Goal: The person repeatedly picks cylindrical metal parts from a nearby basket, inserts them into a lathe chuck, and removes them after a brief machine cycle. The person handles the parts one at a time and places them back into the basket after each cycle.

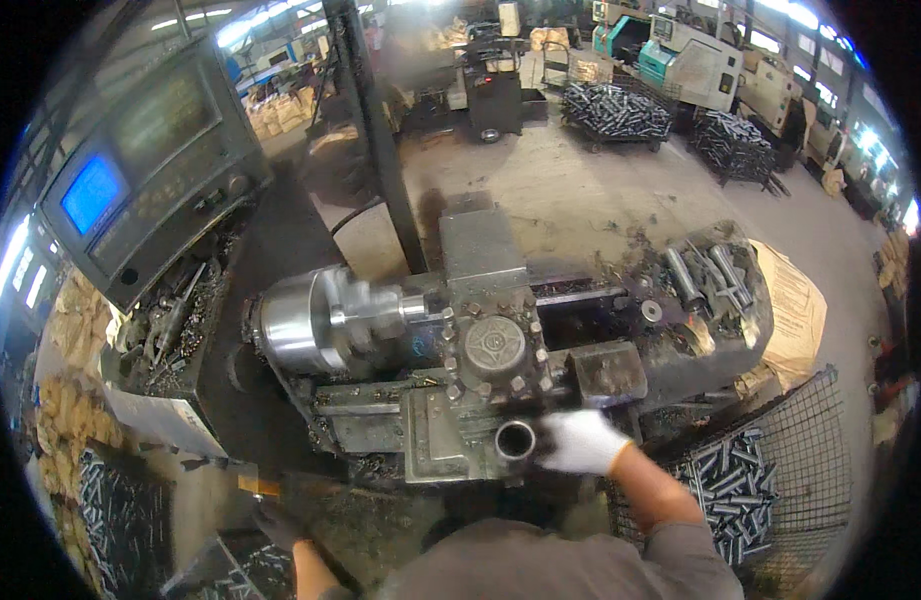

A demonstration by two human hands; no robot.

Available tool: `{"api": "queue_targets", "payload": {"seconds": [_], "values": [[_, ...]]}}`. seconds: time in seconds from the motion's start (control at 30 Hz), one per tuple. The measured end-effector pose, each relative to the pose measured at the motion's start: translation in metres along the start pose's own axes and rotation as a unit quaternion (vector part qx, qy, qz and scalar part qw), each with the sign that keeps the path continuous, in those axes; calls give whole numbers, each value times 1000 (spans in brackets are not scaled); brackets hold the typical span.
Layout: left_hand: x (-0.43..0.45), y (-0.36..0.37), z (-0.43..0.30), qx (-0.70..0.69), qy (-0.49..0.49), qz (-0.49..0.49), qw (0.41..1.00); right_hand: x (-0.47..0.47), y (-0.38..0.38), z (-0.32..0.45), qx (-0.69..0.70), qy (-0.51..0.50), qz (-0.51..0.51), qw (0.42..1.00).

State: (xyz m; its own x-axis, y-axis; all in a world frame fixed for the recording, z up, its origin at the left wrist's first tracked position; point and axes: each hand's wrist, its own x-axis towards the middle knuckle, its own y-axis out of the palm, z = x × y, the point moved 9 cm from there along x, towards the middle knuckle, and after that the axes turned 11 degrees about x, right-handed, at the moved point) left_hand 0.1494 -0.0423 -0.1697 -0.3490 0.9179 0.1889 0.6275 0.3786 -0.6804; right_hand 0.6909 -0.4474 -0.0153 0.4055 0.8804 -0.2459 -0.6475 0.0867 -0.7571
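Note:
In front of me a metalworking lathe has its chuck (299, 319) at the left, with blurred jaws around a shiny workpiece (411, 307). A bolted tool turret (495, 343) stands at the middle, close to the workpiece's right end. My right hand (584, 442), in a white glove, is by the carriage, just right of a round metal ring or cup (515, 440); its fingers are blurred, and whether it holds anything cannot be told. My left hand (276, 521), dark and apparently gloved, is low at the left, near an orange-yellow object (258, 486); its grip is unclear.
A control panel (156, 172) with a lit screen rises at the left. Metal parts (712, 274) lie on the lathe's right end. A wire-mesh basket (798, 457) of metal pieces stands at the lower right, and more metal pieces (254, 570) are at the lower left.

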Motion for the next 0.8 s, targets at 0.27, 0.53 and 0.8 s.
{"api": "queue_targets", "payload": {"seconds": [0.27,0.53,0.8], "values": [[64,38,44,32,89,171,981,87,-143,146,-97,-303,-85,944],[-39,135,107,-188,-49,288,938,276,-10,130,-348,-75,357,863],[-177,138,116,-242,-294,355,854,264,-184,-128,429,161,-155,875]]}}
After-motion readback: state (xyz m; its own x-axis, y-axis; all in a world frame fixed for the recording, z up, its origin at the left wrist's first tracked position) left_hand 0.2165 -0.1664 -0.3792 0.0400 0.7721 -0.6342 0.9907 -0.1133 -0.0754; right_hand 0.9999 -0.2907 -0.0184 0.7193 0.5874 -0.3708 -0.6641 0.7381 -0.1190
